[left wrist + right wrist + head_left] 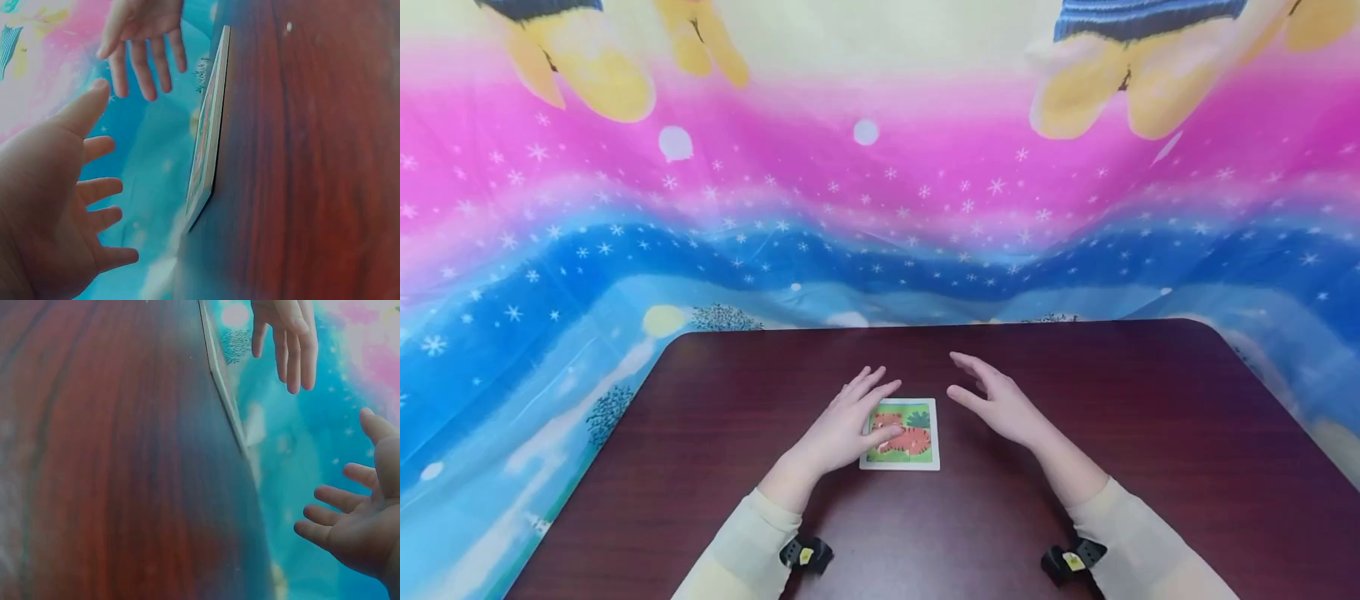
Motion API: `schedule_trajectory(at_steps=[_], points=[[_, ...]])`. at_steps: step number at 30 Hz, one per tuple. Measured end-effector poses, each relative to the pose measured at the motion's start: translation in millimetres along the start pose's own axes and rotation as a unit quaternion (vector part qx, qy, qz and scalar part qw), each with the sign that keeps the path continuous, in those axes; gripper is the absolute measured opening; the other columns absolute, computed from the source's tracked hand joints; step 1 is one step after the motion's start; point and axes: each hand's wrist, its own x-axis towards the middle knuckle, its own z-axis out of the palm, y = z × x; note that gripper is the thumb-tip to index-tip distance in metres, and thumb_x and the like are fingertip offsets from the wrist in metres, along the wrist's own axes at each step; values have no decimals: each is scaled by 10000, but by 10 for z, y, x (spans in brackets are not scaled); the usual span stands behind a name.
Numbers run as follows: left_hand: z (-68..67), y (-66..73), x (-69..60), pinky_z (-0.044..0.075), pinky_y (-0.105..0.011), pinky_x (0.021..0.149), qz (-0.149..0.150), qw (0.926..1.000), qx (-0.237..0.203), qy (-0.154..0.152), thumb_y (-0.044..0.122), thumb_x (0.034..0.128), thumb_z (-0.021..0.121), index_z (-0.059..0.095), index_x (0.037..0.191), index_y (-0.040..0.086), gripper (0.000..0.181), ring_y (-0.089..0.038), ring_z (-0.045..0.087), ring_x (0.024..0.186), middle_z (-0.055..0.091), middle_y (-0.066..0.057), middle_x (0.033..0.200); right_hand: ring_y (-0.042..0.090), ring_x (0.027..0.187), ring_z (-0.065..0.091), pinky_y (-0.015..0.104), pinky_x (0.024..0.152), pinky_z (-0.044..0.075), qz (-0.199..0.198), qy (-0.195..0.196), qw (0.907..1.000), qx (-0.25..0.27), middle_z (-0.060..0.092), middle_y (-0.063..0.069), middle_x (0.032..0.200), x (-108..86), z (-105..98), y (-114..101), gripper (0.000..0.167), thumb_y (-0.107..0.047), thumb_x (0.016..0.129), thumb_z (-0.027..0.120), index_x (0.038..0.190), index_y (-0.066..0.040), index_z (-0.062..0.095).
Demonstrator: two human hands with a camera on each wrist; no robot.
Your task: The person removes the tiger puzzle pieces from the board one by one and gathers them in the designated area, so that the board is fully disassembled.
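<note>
"Where is the square board (936,442)?"

"Flat on the dark wooden table (625,500), about midway between the person's sides; its pale border frames a tiger picture (916,442), orange with dark stripes, on green ground, with a dark green bush (919,418) at the upper right."

"Is the picture made of loose pieces within that border?"

"I cannot tell from here; it fills the space inside the rim and lies level with the tabletop."

"And the left hand (841,425)?"

"It hovers above the board's left side, thumb over the tiger; the fingers are spread and straight, holding nothing; from the left wrist I see a gap between palm and board."

"The right hand (1002,406)?"

"Just beyond the board's right edge, apart from it; thumb and fingers are stretched out and parted, gripping nothing, and the palm turns inward toward the other hand."

"What else is near?"

"Pale sleeves (1138,537) cover both forearms; a small black device (807,553) sits at the left wrist, another (1072,560) at the right; behind the table hangs a pink and blue cloth (865,192), printed with snowflakes."
</note>
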Motion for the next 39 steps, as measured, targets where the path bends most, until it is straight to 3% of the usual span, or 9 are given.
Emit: schedule_trajectory(at_steps=[5, 15, 25, 39], points=[[58, -48, -14, 316, -591, 1159, -28, 9990, -421, -162, 367, 952, 726, 513, 1509, 141, 637, -369, 200, 1536, 340, -150, 1627, 428, 1381, 465, 567, 1115, 386, 150, -106, 9993, 312, 508, 245, 1482, 19, 15, 99, 568, -257, 1028, 628, 1503, 1, 452], [201, -101, -19, 240, -599, 1190, 45, 9929, -1035, -576, 274, 982, 692, 541, 1470, 56, 556, -399, 176, 1536, 357, -194, 1609, 399, 1311, 524, 547, 1037, 475, 204, -468, 9987, -13, 582, 177, 1413, 69, 105, 140, 510, -289, 996, 671, 1425, -32, 567], [286, -120, -43, 139, -593, 1220, 69, 9921, -561, -1120, 279, 957, 716, 495, 1513, 80, 631, -418, 120, 1541, 260, -206, 1647, 309, 1124, 595, 490, 940, 505, 3, -831, 9962, -279, 659, 155, 1281, 175, 201, 142, 435, -244, 970, 698, 1336, -16, 639], [251, -51, -62, 116, -564, 1232, -164, 9921, -174, -1228, 321, 993, 667, 414, 1569, 114, 662, -388, 79, 1553, 167, -197, 1675, 261, 994, 598, 430, 871, 509, -32, -993, 9932, -606, 672, 113, 1155, 343, 282, 164, 322, -145, 924, 749, 1218, -23, 701]])
